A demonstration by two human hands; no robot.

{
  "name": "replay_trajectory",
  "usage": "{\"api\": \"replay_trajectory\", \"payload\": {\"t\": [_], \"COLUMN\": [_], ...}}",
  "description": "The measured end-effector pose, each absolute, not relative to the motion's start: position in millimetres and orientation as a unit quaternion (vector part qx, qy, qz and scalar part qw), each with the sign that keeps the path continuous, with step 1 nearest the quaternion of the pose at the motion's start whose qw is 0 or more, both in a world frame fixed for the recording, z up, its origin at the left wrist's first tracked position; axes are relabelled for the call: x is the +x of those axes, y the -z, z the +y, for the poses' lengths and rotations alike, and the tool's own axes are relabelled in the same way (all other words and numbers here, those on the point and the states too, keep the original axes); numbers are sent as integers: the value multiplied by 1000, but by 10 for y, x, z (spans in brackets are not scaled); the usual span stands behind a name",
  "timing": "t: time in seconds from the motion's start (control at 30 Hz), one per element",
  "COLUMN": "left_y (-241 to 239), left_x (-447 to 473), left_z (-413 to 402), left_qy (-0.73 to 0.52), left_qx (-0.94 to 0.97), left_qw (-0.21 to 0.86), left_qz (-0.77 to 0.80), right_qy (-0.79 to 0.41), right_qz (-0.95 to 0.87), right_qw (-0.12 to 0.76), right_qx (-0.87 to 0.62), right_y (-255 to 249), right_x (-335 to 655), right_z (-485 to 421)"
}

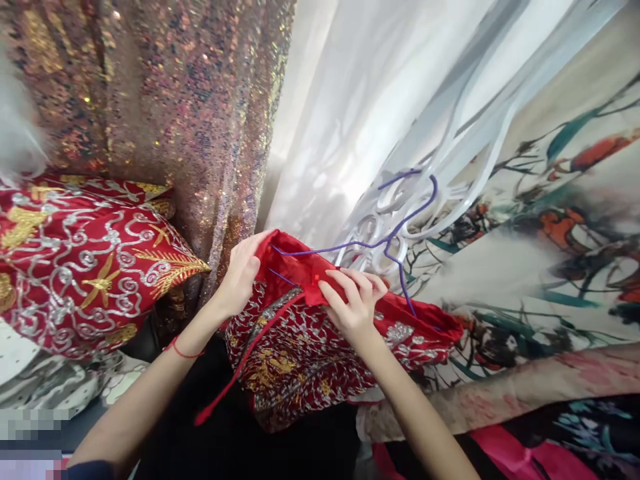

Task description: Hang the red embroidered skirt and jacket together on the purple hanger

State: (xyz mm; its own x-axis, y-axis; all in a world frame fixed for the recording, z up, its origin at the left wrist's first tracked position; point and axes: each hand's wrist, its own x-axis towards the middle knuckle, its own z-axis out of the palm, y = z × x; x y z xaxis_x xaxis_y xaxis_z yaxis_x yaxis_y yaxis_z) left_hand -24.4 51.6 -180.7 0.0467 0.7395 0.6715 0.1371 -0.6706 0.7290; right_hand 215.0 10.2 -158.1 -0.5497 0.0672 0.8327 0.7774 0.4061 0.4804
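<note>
A red embroidered garment (300, 353) with silver scrolls and gold flowers hangs on a purple clothes hanger (350, 245) in front of me. The hanger's hook rises at the right, and its left end goes inside the red lining. My left hand (243, 273) is closed on the garment's left upper corner, near the hanger's end. My right hand (353, 300) pinches the red upper edge near the middle, its fingertips over the lining. From beneath the edge a thin red cord (250, 350) dangles down to the left.
A matching red embroidered cushion-like piece (115, 267) lies at the left. Sequined cloth (190, 100) hangs behind it, beside white curtain fabric (340, 120). White looped rods (460, 133) stand near the hanger hook. Painted floral cloth (565, 220) and rolled fabric (500, 393) fill the right.
</note>
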Motion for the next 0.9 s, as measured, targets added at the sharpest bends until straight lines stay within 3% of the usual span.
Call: {"api": "replay_trajectory", "payload": {"t": [0.2,0.47,0.9], "left_y": [1810,1582,1711], "left_x": [-502,-696,-297], "left_z": [639,614,611], "left_qy": [-592,-500,-612], "left_qx": [618,778,640], "left_qw": [429,296,338], "left_qz": [289,239,319], "right_qy": [472,426,461], "right_qz": [-767,-837,-864], "right_qw": [348,294,103], "right_qx": [-260,-177,-178], "right_y": [1504,1331,931], "right_x": [1922,1848,1688], "right_z": [293,531,293]}}
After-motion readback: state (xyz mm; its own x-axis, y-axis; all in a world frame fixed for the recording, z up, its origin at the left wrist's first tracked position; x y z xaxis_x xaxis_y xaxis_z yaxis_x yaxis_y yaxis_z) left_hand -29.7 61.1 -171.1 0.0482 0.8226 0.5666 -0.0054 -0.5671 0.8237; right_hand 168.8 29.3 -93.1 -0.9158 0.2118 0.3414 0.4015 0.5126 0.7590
